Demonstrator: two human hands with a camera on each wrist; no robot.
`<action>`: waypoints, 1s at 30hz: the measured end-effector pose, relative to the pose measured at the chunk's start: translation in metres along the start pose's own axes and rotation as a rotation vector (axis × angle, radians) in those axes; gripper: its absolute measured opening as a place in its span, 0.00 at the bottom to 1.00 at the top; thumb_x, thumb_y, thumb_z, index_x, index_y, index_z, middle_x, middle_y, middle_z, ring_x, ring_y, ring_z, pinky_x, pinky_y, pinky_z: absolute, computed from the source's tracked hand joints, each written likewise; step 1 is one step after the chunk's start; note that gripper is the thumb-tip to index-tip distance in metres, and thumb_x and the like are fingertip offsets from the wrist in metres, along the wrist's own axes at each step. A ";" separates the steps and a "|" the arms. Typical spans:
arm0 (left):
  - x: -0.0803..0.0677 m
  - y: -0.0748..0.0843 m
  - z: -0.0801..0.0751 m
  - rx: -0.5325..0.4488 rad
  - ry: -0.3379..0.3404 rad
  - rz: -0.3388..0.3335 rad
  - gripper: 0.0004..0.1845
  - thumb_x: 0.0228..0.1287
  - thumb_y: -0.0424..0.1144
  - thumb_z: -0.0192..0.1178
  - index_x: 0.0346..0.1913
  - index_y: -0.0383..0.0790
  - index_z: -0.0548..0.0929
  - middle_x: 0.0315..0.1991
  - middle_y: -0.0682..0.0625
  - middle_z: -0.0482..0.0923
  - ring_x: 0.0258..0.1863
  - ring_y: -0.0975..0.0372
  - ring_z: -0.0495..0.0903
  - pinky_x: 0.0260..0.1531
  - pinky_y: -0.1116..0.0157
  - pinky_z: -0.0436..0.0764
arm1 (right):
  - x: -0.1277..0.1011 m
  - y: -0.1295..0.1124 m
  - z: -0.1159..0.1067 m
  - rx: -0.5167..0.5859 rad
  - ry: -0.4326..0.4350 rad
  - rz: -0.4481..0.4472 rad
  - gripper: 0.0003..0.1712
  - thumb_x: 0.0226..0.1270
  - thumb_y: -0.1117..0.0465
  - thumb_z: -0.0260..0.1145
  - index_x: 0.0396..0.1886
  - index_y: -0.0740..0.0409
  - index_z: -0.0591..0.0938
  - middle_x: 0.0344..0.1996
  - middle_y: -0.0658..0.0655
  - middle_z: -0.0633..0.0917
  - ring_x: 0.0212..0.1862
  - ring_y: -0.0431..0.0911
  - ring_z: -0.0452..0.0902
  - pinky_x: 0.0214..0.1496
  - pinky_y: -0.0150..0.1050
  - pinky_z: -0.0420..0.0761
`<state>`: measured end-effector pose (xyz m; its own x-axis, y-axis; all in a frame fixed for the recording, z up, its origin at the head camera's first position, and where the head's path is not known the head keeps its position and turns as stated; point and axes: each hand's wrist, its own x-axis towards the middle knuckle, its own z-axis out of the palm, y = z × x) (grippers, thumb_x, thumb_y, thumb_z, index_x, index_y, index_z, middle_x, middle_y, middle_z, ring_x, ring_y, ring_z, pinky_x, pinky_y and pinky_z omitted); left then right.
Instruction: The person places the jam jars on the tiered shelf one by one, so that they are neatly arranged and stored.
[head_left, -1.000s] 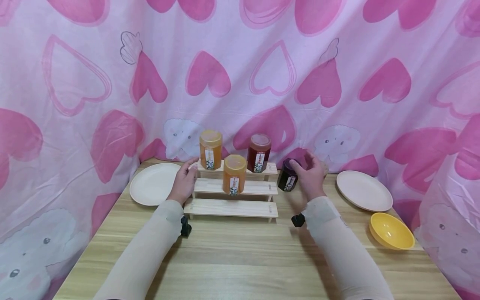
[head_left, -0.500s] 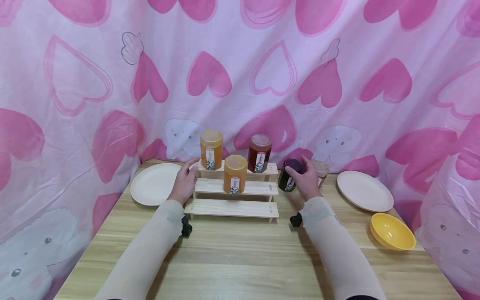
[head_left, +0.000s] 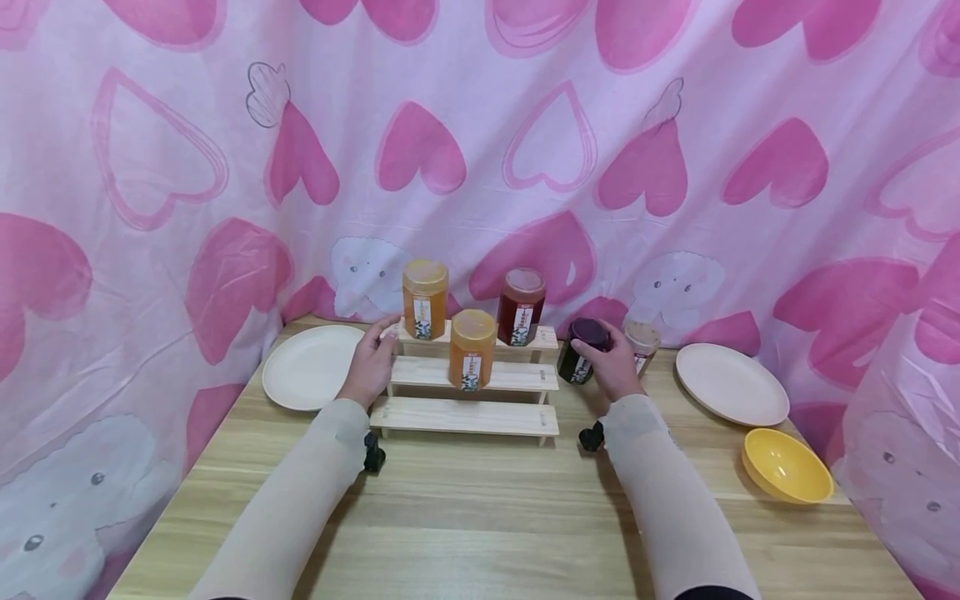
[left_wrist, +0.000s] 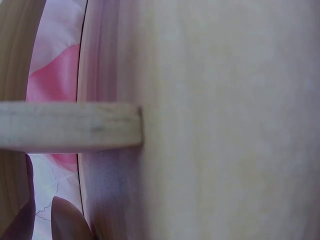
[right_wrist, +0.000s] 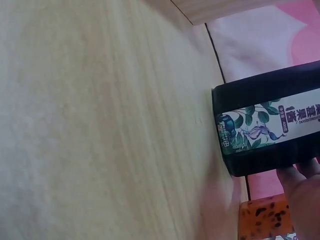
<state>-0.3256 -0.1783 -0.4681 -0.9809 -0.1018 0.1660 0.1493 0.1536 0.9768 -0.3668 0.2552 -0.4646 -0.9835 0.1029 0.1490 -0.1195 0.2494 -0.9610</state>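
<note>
My left hand (head_left: pixel 369 362) holds the left end of a three-step wooden display rack (head_left: pixel 463 414) by its top step. Its fingertips (left_wrist: pixel 69 220) show beside the wood in the left wrist view. With my right hand (head_left: pixel 613 362) I grip a dark purple jam jar (head_left: pixel 576 364), upright just right of the rack. In the right wrist view that jar (right_wrist: pixel 270 120) shows a white label with leaves, its base at the table. On the rack's top step stand a yellow honey jar (head_left: pixel 425 300) and a dark red jar (head_left: pixel 521 308). An amber jar (head_left: pixel 472 350) occupies the middle step.
Behind my right hand is another jar (head_left: pixel 642 342), with dark-specked orange contents in the right wrist view. White plates lie at left (head_left: pixel 311 367) and right (head_left: pixel 731 383), and a yellow bowl (head_left: pixel 787 467) sits at the right edge. A pink heart curtain (head_left: pixel 480 217) backs the wooden table (head_left: pixel 480 517).
My right hand has shifted slightly left and down and closed around the dark jar, uncovering the jar behind it. My left hand stays at the rack.
</note>
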 end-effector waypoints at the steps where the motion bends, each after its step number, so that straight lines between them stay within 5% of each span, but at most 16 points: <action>1: 0.000 0.000 0.000 0.001 -0.002 -0.003 0.23 0.87 0.47 0.45 0.78 0.51 0.71 0.27 0.55 0.67 0.22 0.65 0.64 0.25 0.69 0.68 | 0.000 0.000 0.000 0.005 0.003 -0.001 0.46 0.69 0.56 0.77 0.81 0.58 0.66 0.75 0.66 0.72 0.76 0.56 0.68 0.81 0.50 0.64; 6: 0.001 0.004 -0.001 -0.016 -0.020 -0.020 0.24 0.87 0.45 0.45 0.79 0.47 0.69 0.26 0.54 0.67 0.21 0.66 0.63 0.24 0.69 0.67 | -0.002 -0.001 0.001 0.025 0.035 0.006 0.43 0.67 0.56 0.78 0.78 0.56 0.71 0.72 0.64 0.76 0.73 0.55 0.71 0.79 0.49 0.68; 15: -0.017 0.035 -0.003 -0.032 -0.040 -0.025 0.24 0.87 0.39 0.46 0.78 0.39 0.69 0.25 0.53 0.68 0.21 0.66 0.64 0.24 0.69 0.69 | -0.011 -0.004 0.001 -0.009 0.053 0.007 0.44 0.65 0.56 0.80 0.78 0.57 0.72 0.73 0.65 0.75 0.73 0.57 0.71 0.78 0.50 0.69; 30: -0.019 0.038 -0.004 -0.043 -0.053 -0.030 0.24 0.87 0.40 0.45 0.78 0.41 0.69 0.23 0.53 0.66 0.19 0.66 0.63 0.25 0.68 0.69 | -0.046 -0.034 -0.020 -0.085 0.002 0.009 0.44 0.64 0.48 0.81 0.77 0.50 0.75 0.72 0.60 0.76 0.72 0.53 0.73 0.76 0.51 0.71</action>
<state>-0.3004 -0.1745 -0.4341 -0.9901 -0.0530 0.1301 0.1238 0.1090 0.9863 -0.3149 0.2608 -0.4338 -0.9841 0.1074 0.1411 -0.0987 0.3295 -0.9390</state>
